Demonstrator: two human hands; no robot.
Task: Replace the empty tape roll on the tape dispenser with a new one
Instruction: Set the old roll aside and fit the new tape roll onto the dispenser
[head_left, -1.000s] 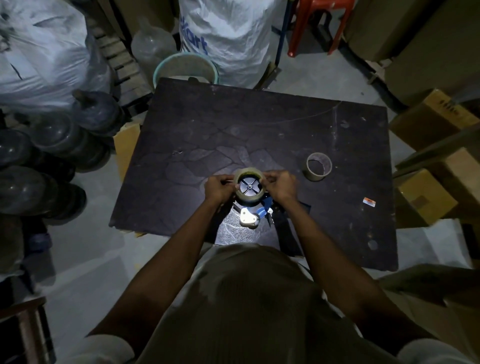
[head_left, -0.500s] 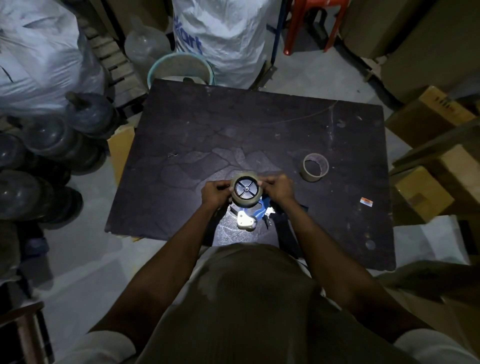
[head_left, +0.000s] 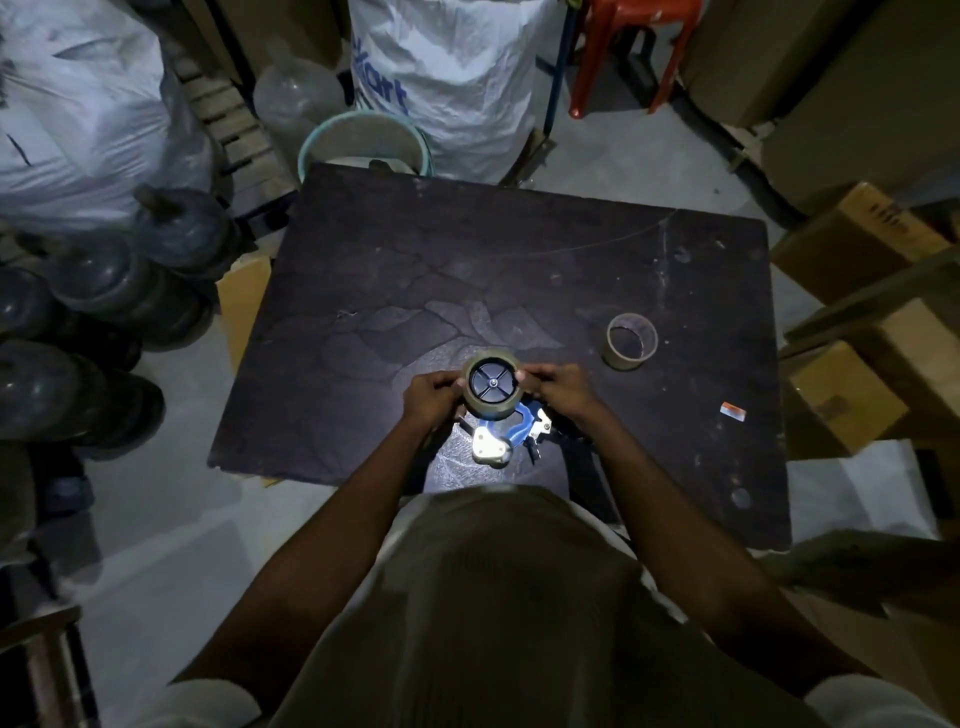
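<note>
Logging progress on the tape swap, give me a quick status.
Left hand and right hand both grip new tape roll seated on dispenser. Empty core aside on table. Nothing obstructing.

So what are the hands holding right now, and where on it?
Both hands grip the new tape roll by its outer rim, left hand on its left side, right hand on its right, as it sits on the tape dispenser hub.

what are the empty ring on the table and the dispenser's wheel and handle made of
The empty tan ring looks like matte cardboard: thin wall, hollow centre, no tape on it. The black spoked dispenser wheel inside the new tape roll looks like moulded plastic with a slight sheen. The blue handle seems glossy plastic; dim light leaves that open.
</note>
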